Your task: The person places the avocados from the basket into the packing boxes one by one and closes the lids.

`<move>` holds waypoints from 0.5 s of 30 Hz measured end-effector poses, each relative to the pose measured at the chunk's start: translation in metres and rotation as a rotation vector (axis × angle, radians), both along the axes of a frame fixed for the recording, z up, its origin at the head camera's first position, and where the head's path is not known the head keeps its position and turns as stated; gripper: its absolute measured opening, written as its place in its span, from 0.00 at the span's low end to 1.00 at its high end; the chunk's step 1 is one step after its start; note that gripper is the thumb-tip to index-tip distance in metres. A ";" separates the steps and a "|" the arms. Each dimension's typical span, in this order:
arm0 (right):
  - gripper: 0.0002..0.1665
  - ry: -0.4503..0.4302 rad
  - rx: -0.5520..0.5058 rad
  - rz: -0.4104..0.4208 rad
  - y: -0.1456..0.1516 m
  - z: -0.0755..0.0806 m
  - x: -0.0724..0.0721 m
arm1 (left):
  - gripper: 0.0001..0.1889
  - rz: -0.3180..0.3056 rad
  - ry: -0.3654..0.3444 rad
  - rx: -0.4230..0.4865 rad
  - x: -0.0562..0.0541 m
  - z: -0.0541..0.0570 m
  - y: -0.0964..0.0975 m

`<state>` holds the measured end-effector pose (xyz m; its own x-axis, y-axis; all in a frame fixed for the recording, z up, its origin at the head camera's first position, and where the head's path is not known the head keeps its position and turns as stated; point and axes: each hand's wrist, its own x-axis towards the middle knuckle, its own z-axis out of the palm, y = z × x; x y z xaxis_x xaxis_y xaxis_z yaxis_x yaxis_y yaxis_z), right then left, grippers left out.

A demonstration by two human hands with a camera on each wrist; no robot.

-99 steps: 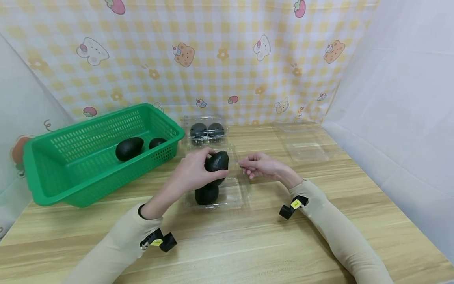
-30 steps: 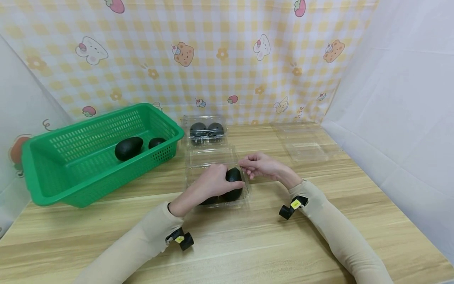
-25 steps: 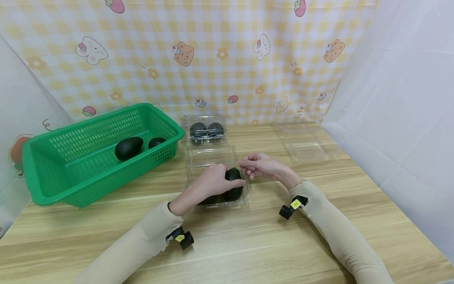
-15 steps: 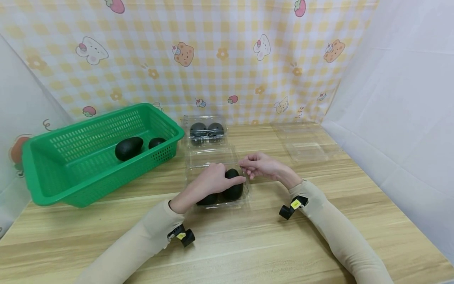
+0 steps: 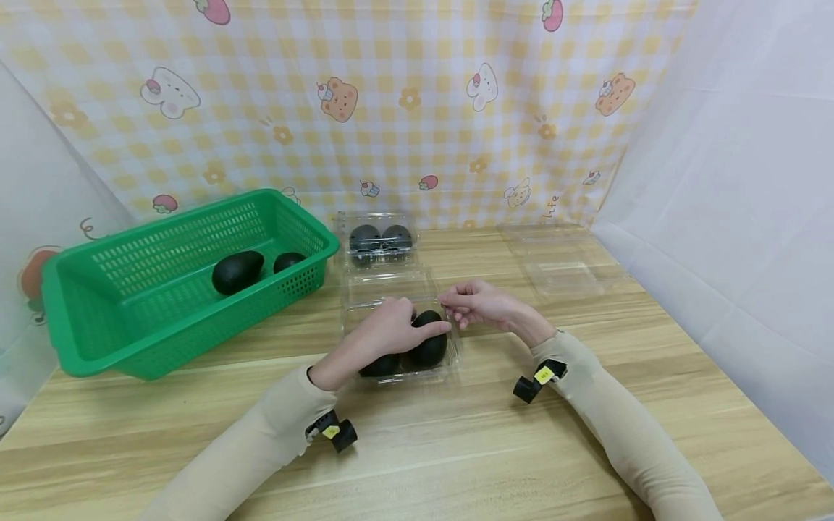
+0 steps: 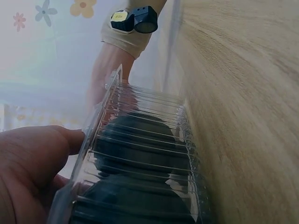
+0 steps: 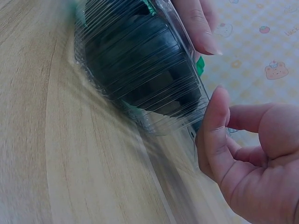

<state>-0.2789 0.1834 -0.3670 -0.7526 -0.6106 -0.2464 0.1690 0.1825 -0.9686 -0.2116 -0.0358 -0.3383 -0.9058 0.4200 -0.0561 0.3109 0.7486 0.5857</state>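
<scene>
A clear plastic clamshell container lies unlidded on the table, its lid folded back. In its front part sit two dark avocados: the right avocado and the left avocado, partly under my hand. My left hand holds the right avocado from above, thumb across its top and fingers hidden behind. My right hand pinches the container's right rim between thumb and fingers. Through the ribbed wall, the left wrist view shows both avocados. The right wrist view shows one avocado near the pinched rim.
A green basket at the left holds an avocado and a smaller-looking, partly hidden avocado. Behind stands another clamshell with avocados inside. An unfilled clear clamshell lies at the back right of the wooden table.
My left hand has lowered the avocado from above the container into its right front part. Since then the avocado has tilted slightly under my hand. My right hand has stayed at the rim.
</scene>
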 end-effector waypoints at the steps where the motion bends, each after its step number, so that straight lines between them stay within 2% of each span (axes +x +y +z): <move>1: 0.11 0.002 0.000 0.002 0.000 0.000 0.000 | 0.35 -0.004 0.004 0.002 0.000 0.000 0.000; 15: 0.11 -0.008 0.010 -0.026 0.001 0.001 -0.001 | 0.33 -0.052 0.061 0.043 -0.001 0.004 -0.007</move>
